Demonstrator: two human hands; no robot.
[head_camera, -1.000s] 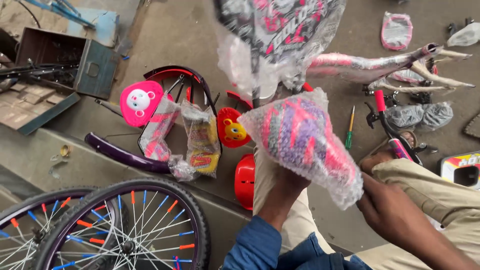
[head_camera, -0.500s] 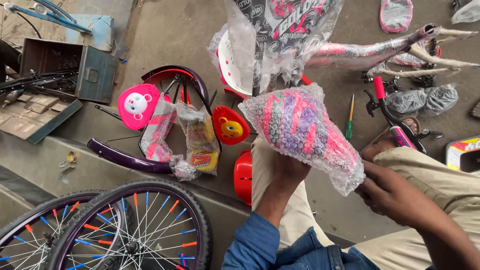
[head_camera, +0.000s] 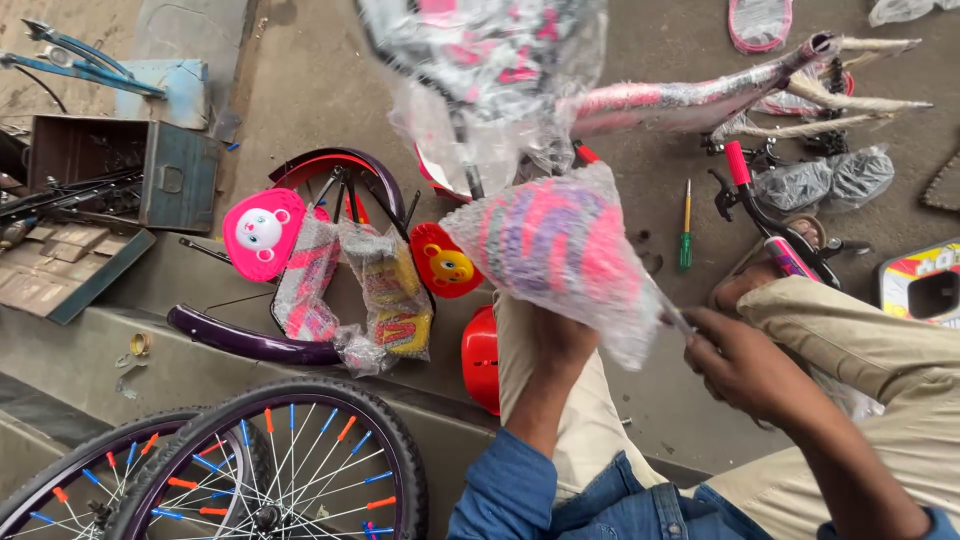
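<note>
My left hand (head_camera: 560, 345) holds up a pink and purple bicycle seat wrapped in clear plastic film (head_camera: 560, 250), gripping it from below. My right hand (head_camera: 740, 360) pinches the lower right corner of that plastic wrap. Both hands are raised over my knees in beige trousers. Behind the seat stands a pink bicycle frame (head_camera: 690, 95) wrapped in clear film, partly hidden by the seat.
Purple mudguards (head_camera: 250, 340), a pink bear-face plate (head_camera: 262, 232), wrapped parts (head_camera: 385, 300) and red plastic pieces (head_camera: 480, 360) lie on the concrete floor. Two spoked wheels (head_camera: 280, 480) at bottom left. A metal toolbox (head_camera: 130, 170) at left. A green screwdriver (head_camera: 685, 225) and handlebar (head_camera: 750, 190) at right.
My right hand has moved up and taken hold of the wrap's lower corner. The wrapped seat has shifted slightly right and tilted; the view has shifted a little.
</note>
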